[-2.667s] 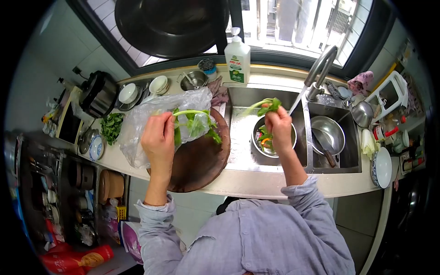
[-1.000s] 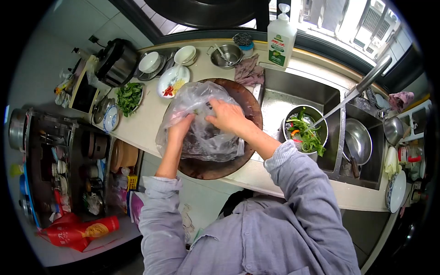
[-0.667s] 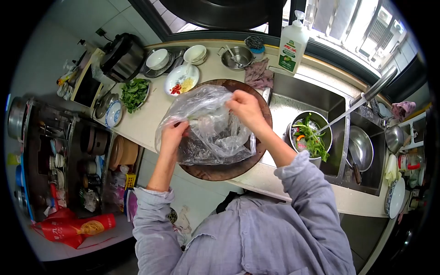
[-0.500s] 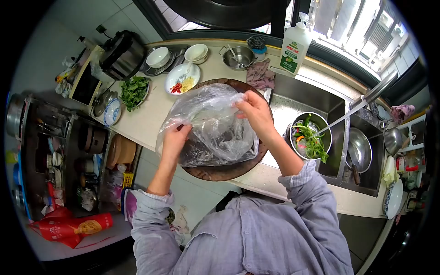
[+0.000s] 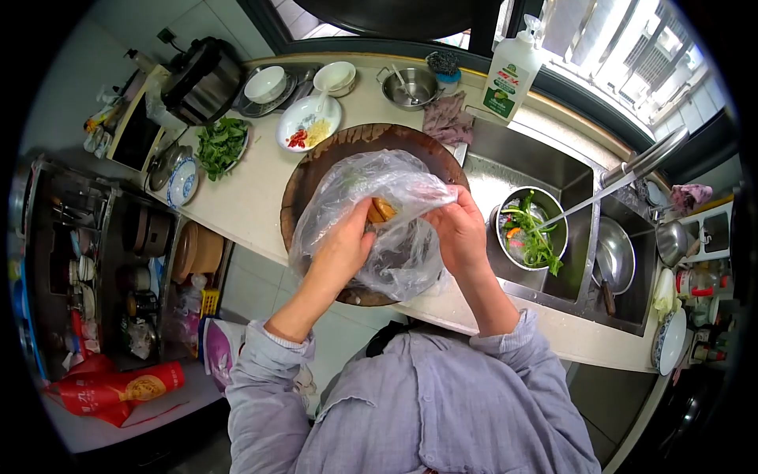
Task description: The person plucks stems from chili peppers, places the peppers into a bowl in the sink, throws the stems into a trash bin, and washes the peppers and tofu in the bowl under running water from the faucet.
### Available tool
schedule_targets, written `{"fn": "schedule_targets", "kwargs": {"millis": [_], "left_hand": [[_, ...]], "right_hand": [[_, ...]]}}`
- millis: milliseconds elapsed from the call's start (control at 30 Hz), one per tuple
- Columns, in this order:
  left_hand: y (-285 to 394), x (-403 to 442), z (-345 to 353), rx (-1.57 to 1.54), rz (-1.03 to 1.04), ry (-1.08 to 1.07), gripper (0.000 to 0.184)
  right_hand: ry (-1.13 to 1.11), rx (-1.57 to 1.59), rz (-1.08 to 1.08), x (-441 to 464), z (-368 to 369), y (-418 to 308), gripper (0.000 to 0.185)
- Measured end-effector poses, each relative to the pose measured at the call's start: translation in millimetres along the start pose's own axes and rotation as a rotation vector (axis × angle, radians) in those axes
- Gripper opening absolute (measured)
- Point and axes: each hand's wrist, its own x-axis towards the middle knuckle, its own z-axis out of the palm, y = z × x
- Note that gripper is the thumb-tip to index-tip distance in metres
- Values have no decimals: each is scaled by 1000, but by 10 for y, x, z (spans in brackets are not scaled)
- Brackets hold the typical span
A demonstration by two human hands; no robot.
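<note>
A clear plastic bag (image 5: 395,265) lies over the round wooden chopping board (image 5: 312,178), its mouth spread between my hands. My right hand (image 5: 460,231) pinches the rim of the bag on the right. On the left, my left hand (image 5: 347,243) is closed at the bag's opening, its fingertips partly hidden by the plastic. Right beside those fingertips, an orange-brown piece of food (image 5: 384,208) shows in the opening; its kind is unclear. Green leaves show faintly through the plastic at the bag's far side.
Behind the board stands a plate (image 5: 320,110) of chopped red and pale bits. Leafy greens (image 5: 221,148) sit to the left. A pot (image 5: 512,257) with greens stands in the steel sink (image 5: 580,178) at right, near a soap bottle (image 5: 509,79).
My left hand has moved right and inward to the bag's mouth, and my right hand has come down slightly. Orange-brown food now shows in the opening, and more of the board is uncovered.
</note>
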Motion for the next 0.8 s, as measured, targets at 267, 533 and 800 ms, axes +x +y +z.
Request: {"fn": "schedule_targets", "kwargs": {"millis": [267,533,800], "left_hand": [[-101,-31,7,86,162,49,52],[-69,323,263,-47,197,-313,39],[-164,182,153,175,200,-359,47]], "right_hand": [[-8,68,17,-149,-104,45,20],[25,81,-38,-194,-170,-3,21],[96,13,-20,-122,-346,-131,23]]}}
